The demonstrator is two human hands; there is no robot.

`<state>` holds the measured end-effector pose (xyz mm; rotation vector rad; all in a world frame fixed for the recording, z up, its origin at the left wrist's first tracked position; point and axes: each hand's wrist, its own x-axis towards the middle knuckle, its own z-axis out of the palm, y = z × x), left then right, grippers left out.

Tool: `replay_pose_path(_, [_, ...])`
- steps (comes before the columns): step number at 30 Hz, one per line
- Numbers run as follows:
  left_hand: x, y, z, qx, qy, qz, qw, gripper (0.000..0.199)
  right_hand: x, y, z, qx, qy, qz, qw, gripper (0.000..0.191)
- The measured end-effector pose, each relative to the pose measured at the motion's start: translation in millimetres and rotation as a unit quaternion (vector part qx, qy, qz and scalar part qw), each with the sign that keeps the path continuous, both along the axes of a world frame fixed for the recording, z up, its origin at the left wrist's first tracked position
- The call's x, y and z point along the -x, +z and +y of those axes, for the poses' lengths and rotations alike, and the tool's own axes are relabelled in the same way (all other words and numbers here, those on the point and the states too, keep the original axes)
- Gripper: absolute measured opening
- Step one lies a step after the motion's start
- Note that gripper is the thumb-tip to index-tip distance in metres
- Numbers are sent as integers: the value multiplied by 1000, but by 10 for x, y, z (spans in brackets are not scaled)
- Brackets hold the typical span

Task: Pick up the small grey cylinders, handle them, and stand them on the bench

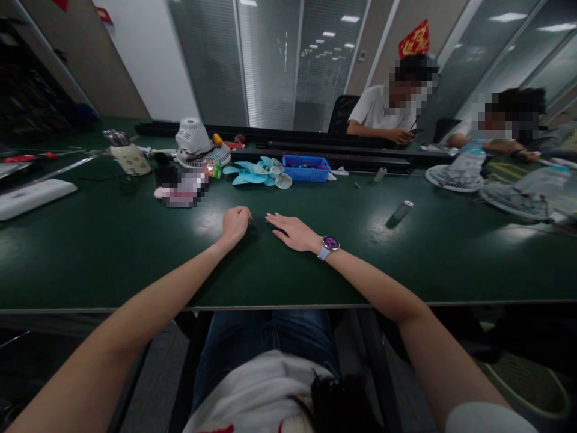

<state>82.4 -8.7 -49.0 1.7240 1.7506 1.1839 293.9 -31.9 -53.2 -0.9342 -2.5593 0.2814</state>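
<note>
My left hand (237, 224) rests on the green tabletop (135, 258) with its fingers curled in. Whatever it may hold is hidden inside the curl. To its right, my right hand (294, 232) lies palm down, fingers stretched toward the left hand and the thumb apart. A small dark speck shows by its fingertips, too small to name. The wrist wears a watch (330, 242). Beyond the hands lie light-blue fan blades (252, 172) and a blue bin (306, 170) holding small parts I cannot make out.
A white fan part (193, 135) stands behind the blades, near a patterned jug (128, 157). A metal cylinder (400, 213) is on the right. Farther right are fan housings (460, 171). Across the table sit two people (378, 114). The table edge (279, 307) runs in front of me.
</note>
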Motion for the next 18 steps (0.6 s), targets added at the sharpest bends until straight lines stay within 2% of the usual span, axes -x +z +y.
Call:
replay_pose_path(5, [-6,-2,5,1,-8,1,1000,24,-60,-19,57,-22,-1,-11,1000,46])
replay_pose_path(8, [-16,6,4,2,3,2,1000,24,-10,-11,75,-29,2,-5,1000,46])
replay_pose_path(11, [-17,8,-2,2,5,3,1000,25,47,-14,80,-27,8,8,1000,38])
replay_pose_path(15, [-2,1,-11,5,1,-5,1000,25,21,-12,53,-21,-56,62,996,27])
replay_pose_path(18, [7,5,-17,8,-5,-6,1000,26,-207,56,69,-71,-128,95,985,28])
